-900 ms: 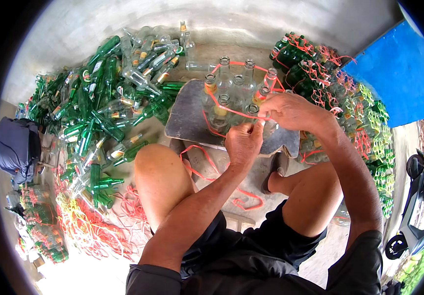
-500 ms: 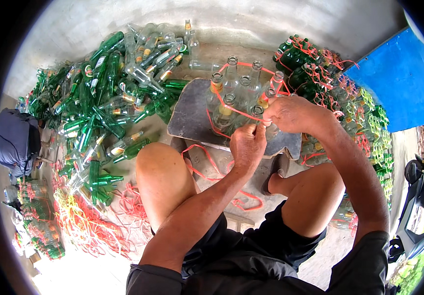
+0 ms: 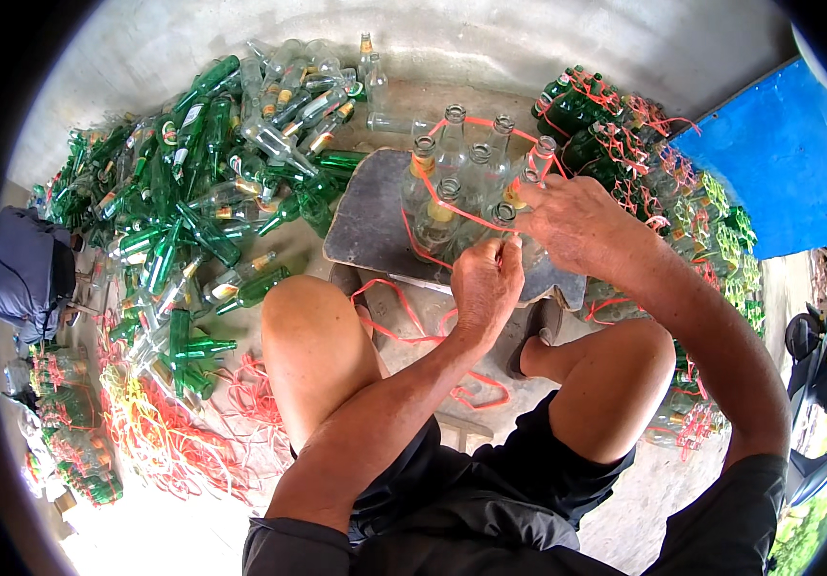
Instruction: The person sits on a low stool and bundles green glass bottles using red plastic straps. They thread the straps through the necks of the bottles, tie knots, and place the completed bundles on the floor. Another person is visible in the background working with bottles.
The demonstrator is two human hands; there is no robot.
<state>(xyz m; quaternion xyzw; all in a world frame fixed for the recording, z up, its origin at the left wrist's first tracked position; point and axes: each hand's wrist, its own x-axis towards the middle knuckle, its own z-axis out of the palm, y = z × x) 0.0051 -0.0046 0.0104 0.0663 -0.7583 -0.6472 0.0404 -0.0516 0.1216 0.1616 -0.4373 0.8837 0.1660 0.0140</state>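
Note:
Several clear glass bottles (image 3: 452,152) stand upright in a cluster on a dark board (image 3: 370,226) in front of me. A red plastic strap (image 3: 476,217) loops around their necks, and a lower run of it passes around their sides. At the near right corner of the cluster, my left hand (image 3: 486,288) pinches the strap between thumb and fingers. My right hand (image 3: 576,226) is curled beside the nearest right bottle necks, closed at the strap, with its fingertips partly hidden. A loose length of strap (image 3: 404,328) trails to the ground between my feet.
Green and clear bottles (image 3: 207,230) lie heaped on the left, with tangled straps (image 3: 178,437) below them. Strapped bottle bundles (image 3: 615,144) are stacked at right, beside a blue panel (image 3: 768,154). Another person (image 3: 29,274) is at far left; a parked motorbike (image 3: 821,374) is at far right.
My right hand has shifted slightly right and down, its fingers turning at the bottle necks. My left hand stays nearly in place at the strap.

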